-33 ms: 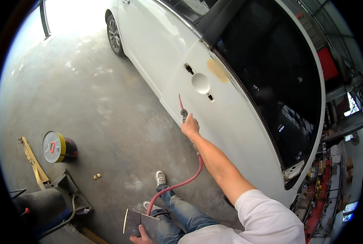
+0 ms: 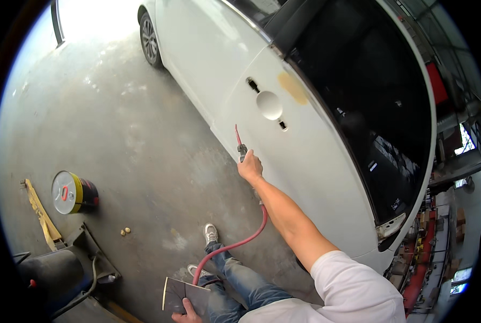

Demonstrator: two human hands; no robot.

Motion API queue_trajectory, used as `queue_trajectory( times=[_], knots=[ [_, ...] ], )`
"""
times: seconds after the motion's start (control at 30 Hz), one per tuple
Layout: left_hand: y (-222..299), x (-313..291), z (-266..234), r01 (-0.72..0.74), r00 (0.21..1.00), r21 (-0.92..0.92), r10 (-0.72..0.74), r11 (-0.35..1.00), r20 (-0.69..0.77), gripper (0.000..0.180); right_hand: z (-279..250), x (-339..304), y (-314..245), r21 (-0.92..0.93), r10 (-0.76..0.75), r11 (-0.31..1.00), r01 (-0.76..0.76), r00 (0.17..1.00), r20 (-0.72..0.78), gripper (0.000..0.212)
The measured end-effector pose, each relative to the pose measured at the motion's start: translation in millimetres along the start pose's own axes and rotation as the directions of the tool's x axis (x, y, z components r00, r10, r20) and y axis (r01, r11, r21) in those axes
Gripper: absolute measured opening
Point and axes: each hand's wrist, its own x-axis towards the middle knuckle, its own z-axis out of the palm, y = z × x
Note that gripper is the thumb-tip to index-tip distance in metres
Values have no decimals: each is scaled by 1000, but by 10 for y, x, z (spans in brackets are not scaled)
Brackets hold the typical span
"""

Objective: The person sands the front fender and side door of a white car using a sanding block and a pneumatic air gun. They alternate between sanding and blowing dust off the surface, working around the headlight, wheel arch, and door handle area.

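Observation:
My right hand is closed around an air blow gun with a thin red nozzle. A red hose runs from it down past my legs. The nozzle points toward the white car door, below and left of a round handle recess; whether it touches is not clear. Slots lie at both ends of the recess, and a yellowish patch marks the panel near the window. Low in view, my left hand grips a dark, flat, creased sheet with a pale edge; it may be sandpaper.
On the concrete floor to the left stands a metal drum with a yellow band. Beside it are a yellow bar and a dark cylindrical machine. Two small pale lumps lie nearby. Cluttered shelving lines the right.
The view has shifted slightly, so the car sits a little farther right and the drum a little farther left. Both hands keep their grips; the blow gun's place near the door is almost unchanged.

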Motion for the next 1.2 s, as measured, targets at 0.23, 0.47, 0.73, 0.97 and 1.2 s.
queue_trajectory(
  times=[0.23,0.47,0.73,0.97,1.2],
  knots=[
    [-297,51,411,149,989,-15,-149,989,7,20,940,187,141,-69,-19,997,20,1000,22,39],
    [-489,184,851,228,973,19,-228,973,-31,20,1864,662,447,-192,52,981,-32,994,99,40],
    [-542,241,1100,388,918,-38,-390,921,-75,23,1987,1153,4,-122,-95,988,98,995,26,37],
    [-542,232,1040,367,929,8,-365,930,-58,24,1607,463,134,167,-120,972,168,957,-264,32],
    [-969,68,394,297,953,240,-301,924,-22,24,1000,-561,734,296,-73,946,130,978,-196,28]
  ],
)
